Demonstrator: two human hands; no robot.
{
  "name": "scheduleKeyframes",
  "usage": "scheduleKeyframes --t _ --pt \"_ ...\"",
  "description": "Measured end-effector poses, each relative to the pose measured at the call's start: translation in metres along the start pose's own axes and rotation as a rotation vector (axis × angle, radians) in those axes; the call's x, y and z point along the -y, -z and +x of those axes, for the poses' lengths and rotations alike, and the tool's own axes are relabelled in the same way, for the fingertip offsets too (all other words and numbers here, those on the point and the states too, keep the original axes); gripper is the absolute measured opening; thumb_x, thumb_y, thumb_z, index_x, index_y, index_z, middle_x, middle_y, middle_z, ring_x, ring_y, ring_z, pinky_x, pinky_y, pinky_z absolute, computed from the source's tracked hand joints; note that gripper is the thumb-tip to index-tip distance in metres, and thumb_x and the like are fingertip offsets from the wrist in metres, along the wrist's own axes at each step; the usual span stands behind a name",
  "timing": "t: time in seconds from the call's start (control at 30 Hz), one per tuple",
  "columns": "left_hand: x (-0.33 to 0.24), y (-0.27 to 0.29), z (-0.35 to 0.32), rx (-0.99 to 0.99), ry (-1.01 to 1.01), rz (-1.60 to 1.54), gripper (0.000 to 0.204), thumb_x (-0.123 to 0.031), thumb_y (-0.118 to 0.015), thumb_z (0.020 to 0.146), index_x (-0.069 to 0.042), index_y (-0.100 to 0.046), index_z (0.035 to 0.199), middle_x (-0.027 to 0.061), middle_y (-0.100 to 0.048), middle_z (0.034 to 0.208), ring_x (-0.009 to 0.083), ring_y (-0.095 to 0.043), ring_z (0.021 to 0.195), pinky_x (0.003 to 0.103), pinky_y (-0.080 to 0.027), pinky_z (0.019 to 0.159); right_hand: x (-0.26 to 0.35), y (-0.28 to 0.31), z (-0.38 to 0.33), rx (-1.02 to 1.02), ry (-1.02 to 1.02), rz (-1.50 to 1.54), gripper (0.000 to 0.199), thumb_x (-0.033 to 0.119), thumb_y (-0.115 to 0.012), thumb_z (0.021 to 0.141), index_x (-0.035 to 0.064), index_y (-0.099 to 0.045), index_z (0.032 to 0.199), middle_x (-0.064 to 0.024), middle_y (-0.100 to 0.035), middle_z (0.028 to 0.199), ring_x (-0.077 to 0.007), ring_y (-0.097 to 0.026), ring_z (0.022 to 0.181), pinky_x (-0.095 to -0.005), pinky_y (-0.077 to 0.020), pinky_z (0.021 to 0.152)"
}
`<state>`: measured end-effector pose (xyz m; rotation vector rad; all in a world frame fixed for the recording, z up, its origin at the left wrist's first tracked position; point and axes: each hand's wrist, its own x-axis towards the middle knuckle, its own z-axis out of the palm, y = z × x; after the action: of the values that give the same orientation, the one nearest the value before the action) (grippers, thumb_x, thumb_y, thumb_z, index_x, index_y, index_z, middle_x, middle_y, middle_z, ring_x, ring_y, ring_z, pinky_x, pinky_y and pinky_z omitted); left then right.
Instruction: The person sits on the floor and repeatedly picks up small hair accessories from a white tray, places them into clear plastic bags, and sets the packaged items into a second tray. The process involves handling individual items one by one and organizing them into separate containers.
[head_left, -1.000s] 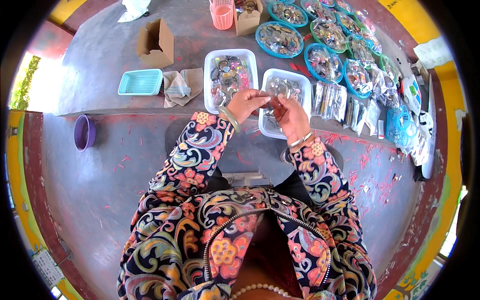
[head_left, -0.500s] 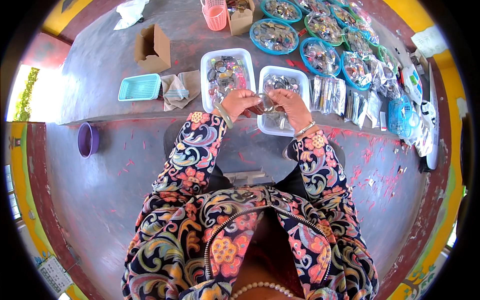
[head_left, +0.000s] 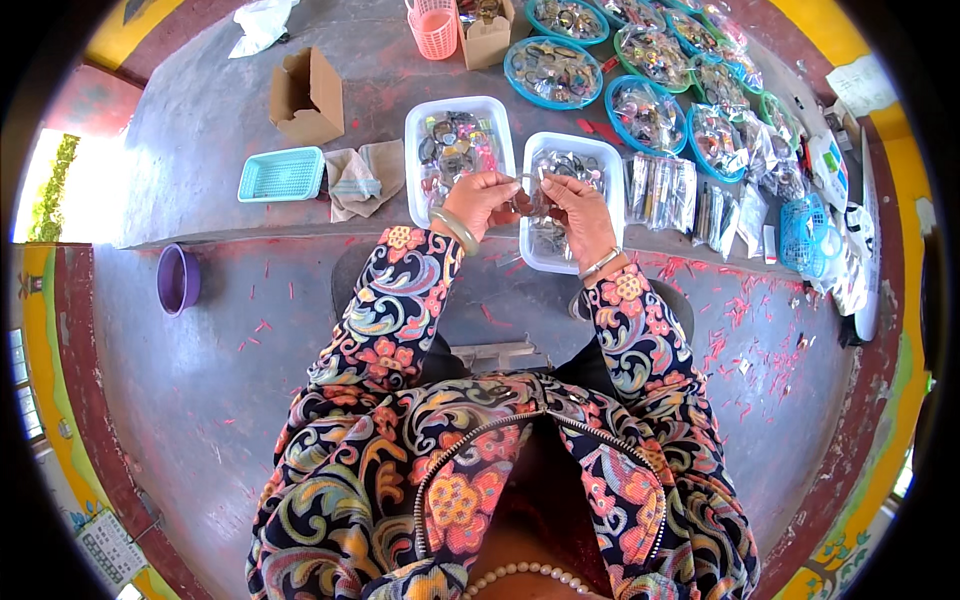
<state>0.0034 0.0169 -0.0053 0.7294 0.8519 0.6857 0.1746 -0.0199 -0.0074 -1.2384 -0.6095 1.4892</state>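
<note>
Above the two white plastic trays, a small shiny looped item (head_left: 529,197) spans the gap between my fingertips; it resembles a wristwatch, but is too small to be sure. My left hand (head_left: 474,204) pinches its left side, while my right hand (head_left: 580,212) pinches the right side. The left tray (head_left: 412,135) holds a mix of dark looped pieces and pink, yellow and green ones. Inside the right tray (head_left: 618,190) lie more dark and clear-wrapped pieces, partly hidden by my right hand. A pale bangle circles my left wrist, and a metal one my right.
Blue and green round baskets (head_left: 553,73) full of bagged pieces crowd the far right, with clear packets (head_left: 662,190) nearer. To the left sit a turquoise basket (head_left: 281,175), folded cloth (head_left: 367,180) and cardboard box (head_left: 307,97). A purple bucket (head_left: 178,280) stands below the raised edge.
The looped item has turned between my fingers, from face-on to a narrower view. Both hands still pinch it. The whole view has shifted slightly.
</note>
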Motion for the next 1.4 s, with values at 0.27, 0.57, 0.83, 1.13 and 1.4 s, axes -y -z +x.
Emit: scheduleKeyframes --t 0.27,0.57,0.83,1.13,1.4 --pt "0.001 -0.002 -0.001 0.055 0.022 0.139 0.017 -0.012 -0.052 0.084 0.001 -0.055 0.095 0.0077 -0.062 0.082 0.0162 -0.062 0.075 0.024 -0.051 0.064 -0.001 0.002 0.002 0.042 0.022 -0.018 0.013 0.013 -0.064 0.076 0.0030 -0.064 0.085 0.0017 -0.059 0.073 -0.0058 -0.049 0.063 -0.0195 -0.0376 0.059" --pt "0.006 -0.003 0.001 0.085 0.055 0.097 0.017 -0.011 -0.055 0.082 -0.001 -0.056 0.095 0.0066 -0.061 0.090 0.0153 -0.061 0.083 0.024 -0.050 0.070 -0.006 0.001 0.002 -0.036 0.093 0.037 0.011 0.008 -0.063 0.076 0.0003 -0.063 0.084 0.0015 -0.058 0.069 -0.0058 -0.046 0.058 -0.0179 -0.0365 0.055" --pt "0.007 -0.002 0.002 0.073 0.135 0.097 0.016 -0.011 -0.055 0.082 -0.002 -0.056 0.095 0.0053 -0.062 0.088 0.0149 -0.062 0.081 0.023 -0.050 0.069 0.000 -0.007 -0.002 -0.125 0.110 -0.008 0.012 0.009 -0.064 0.076 0.0006 -0.063 0.084 0.0014 -0.058 0.069 -0.0059 -0.047 0.058 -0.0185 -0.0369 0.055" --pt "0.007 -0.003 0.002 0.057 0.089 0.026 0.021 -0.014 -0.054 0.085 -0.001 -0.054 0.101 0.0078 -0.061 0.090 0.0171 -0.062 0.081 0.025 -0.051 0.069 -0.005 0.002 0.004 -0.032 0.104 -0.026 0.009 0.010 -0.061 0.078 0.0022 -0.062 0.083 0.0029 -0.056 0.068 -0.0047 -0.046 0.059 -0.0183 -0.0362 0.055" --pt "0.007 -0.004 0.003 -0.015 0.018 0.007 0.020 -0.015 -0.053 0.085 0.000 -0.057 0.098 0.0079 -0.062 0.088 0.0165 -0.062 0.080 0.026 -0.052 0.067 -0.007 -0.003 0.004 0.071 0.119 -0.074 0.006 0.010 -0.058 0.080 0.0032 -0.059 0.081 0.0048 -0.051 0.068 -0.0036 -0.042 0.060 -0.0170 -0.0336 0.055"
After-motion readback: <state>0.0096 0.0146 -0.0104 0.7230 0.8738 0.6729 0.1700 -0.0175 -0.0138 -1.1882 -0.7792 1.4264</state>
